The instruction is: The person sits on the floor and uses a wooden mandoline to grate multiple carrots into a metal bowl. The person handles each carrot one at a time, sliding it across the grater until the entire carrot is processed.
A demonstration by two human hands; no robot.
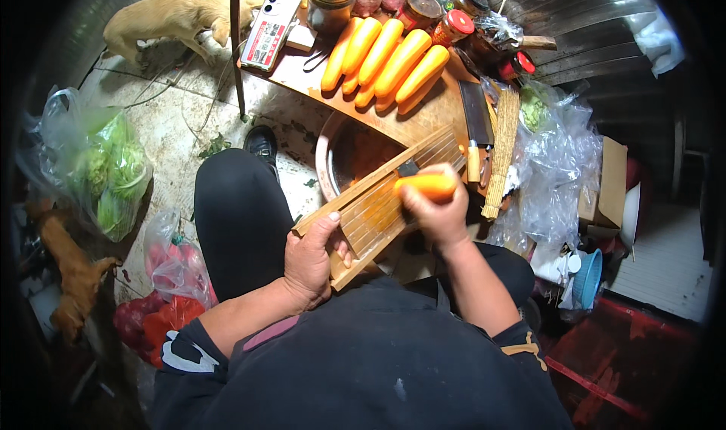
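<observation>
My left hand [315,254] grips the near end of a wooden grater board [371,217], which slants up to the right with its far end on the wooden table [448,112]. A peeled carrot [434,186] is in my right hand [439,209], held over the board close to its dark blade [406,169]. Under the board stands a round basin [324,157] with orange shreds [368,146] inside, partly hidden. Several peeled carrots [391,61] lie piled on the table. A cleaver [475,118] rests to their right, beside a straw brush [502,152].
Jars [332,1] and a smartphone [272,30] stand along the table's far side. One dog [164,19] is on the floor at the upper left, another [74,265] at the far left. Bagged greens [116,175] and bagged red produce [176,265] lie left; plastic bags [553,163] crowd the right.
</observation>
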